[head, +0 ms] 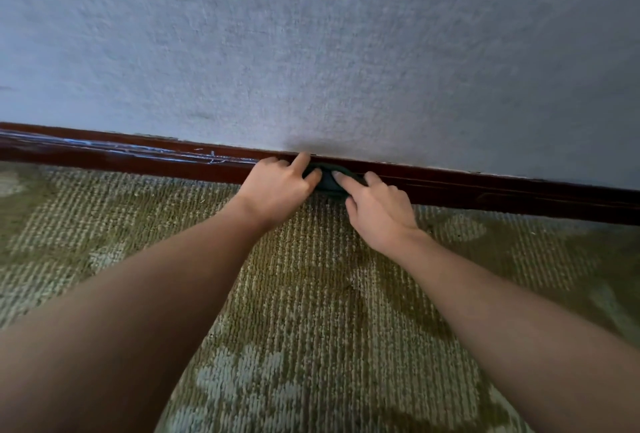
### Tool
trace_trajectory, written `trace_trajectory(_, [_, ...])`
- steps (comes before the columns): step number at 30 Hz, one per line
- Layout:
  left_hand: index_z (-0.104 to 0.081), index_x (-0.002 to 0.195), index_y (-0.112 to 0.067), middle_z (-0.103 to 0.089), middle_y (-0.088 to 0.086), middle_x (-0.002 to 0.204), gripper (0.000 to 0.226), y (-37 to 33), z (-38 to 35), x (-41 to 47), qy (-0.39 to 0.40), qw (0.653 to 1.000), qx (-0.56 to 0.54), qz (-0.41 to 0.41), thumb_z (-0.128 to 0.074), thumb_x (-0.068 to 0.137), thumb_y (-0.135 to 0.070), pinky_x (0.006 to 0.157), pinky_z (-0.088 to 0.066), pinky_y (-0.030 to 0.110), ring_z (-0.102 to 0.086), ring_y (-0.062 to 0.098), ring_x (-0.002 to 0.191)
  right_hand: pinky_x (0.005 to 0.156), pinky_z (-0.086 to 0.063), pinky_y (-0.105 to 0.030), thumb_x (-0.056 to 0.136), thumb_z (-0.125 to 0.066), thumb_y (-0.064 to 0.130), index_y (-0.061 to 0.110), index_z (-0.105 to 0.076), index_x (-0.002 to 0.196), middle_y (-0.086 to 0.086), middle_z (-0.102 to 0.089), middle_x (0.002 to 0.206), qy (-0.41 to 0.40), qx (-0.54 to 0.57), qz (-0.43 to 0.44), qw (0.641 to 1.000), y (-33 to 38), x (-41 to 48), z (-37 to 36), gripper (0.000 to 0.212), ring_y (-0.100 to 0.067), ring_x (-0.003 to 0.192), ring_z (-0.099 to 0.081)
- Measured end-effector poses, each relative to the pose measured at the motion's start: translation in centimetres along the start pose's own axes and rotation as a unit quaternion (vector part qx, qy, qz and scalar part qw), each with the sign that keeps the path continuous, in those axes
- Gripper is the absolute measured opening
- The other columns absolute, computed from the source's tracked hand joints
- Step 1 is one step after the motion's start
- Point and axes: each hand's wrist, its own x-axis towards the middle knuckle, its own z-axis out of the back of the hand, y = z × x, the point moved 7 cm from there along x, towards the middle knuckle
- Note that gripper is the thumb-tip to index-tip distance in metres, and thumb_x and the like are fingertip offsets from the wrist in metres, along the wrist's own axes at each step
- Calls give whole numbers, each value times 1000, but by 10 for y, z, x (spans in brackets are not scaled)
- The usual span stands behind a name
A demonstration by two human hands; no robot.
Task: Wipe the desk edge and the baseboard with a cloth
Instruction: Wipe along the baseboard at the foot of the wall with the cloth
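Note:
A dark red-brown wooden baseboard [485, 190] runs along the foot of the wall, from the left edge down to the right. A small dark green cloth [329, 180] is bunched against it near the middle. My left hand [277, 186] holds the cloth's left side, thumb and fingers curled onto it, index finger up on the baseboard's top edge. My right hand [377, 211] pinches the cloth's right side with its fingertips. Most of the cloth is hidden between the two hands. No desk is in view.
A pale textured wall [311, 51] fills the upper half. Green and cream patterned carpet [311, 294] covers the floor below the baseboard. White scuff marks [138, 150] streak the baseboard's left stretch.

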Motion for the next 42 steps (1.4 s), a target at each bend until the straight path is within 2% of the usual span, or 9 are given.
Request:
trace_trajectory(6, [-40, 133, -10, -50, 14, 122, 44, -6, 5, 4, -12, 1000, -15, 14, -46, 90, -13, 64, -46, 35, -63, 27, 79, 59, -35, -34, 98, -34, 25, 32, -28, 142, -17, -51, 116, -2, -29, -8, 1000, -5, -3, 7, 45, -35, 80, -61])
trace_trajectory(10, [-59, 116, -5, -62, 16, 103, 41, -5, 12, -2, -24, 1000, -19, -4, -66, 76, -7, 48, -45, 30, -63, 29, 58, 61, -36, -34, 98, -34, 19, 34, -26, 143, -18, -50, 117, 27, -20, -14, 999, 1, 2, 1, 47, -34, 82, -60])
trace_trajectory(14, [-44, 131, -13, -50, 12, 119, 42, -1, 2, -3, 1, 999, -15, 35, -48, 89, -12, 54, -32, 31, -62, 28, 72, 62, -37, -34, 98, -34, 20, 34, -26, 142, -18, -50, 118, 40, 1, -18, 999, 3, 3, -3, 48, -35, 81, -60])
trace_trajectory(22, [-41, 131, -15, -49, 9, 117, 44, 3, -3, -10, 5, 999, 5, 32, -48, 87, -14, 56, -30, 30, -63, 24, 75, 57, -36, -34, 95, -38, 17, 30, -25, 141, -17, -53, 108, 38, -12, -2, 999, 18, -2, -7, 50, -33, 73, -59])
trace_trajectory(26, [-47, 128, -15, -55, 10, 112, 48, 12, 0, -19, -27, 999, 11, 27, -60, 82, -14, 55, -42, 30, -64, 23, 70, 57, -36, -34, 97, -36, 20, 30, -24, 142, -17, -52, 109, 17, -8, 5, 1000, 22, 0, -1, 48, -33, 72, -59])
trace_trajectory(31, [-39, 133, -16, -48, 11, 122, 45, 15, 5, -13, -37, 998, -2, 47, -47, 89, -13, 68, -45, 34, -63, 27, 81, 59, -36, -33, 97, -35, 22, 33, -24, 143, -17, -51, 113, 0, -4, -10, 1000, 20, 4, 5, 48, -34, 78, -60])
trace_trajectory(35, [-39, 133, -17, -47, 10, 121, 45, 16, -1, -12, -23, 998, -16, 58, -49, 89, -13, 68, -46, 34, -63, 28, 82, 60, -37, -34, 97, -35, 20, 35, -25, 142, -16, -52, 114, 14, 9, -14, 1000, 21, 6, -1, 49, -35, 80, -60])
trace_trajectory(42, [-43, 133, -18, -47, 10, 119, 48, 17, -10, -11, -1, 996, -42, 75, -53, 87, -9, 58, -42, 33, -63, 29, 76, 58, -38, -34, 95, -37, 18, 33, -26, 140, -16, -55, 106, 14, 31, -14, 999, 24, 9, -3, 49, -34, 77, -60])
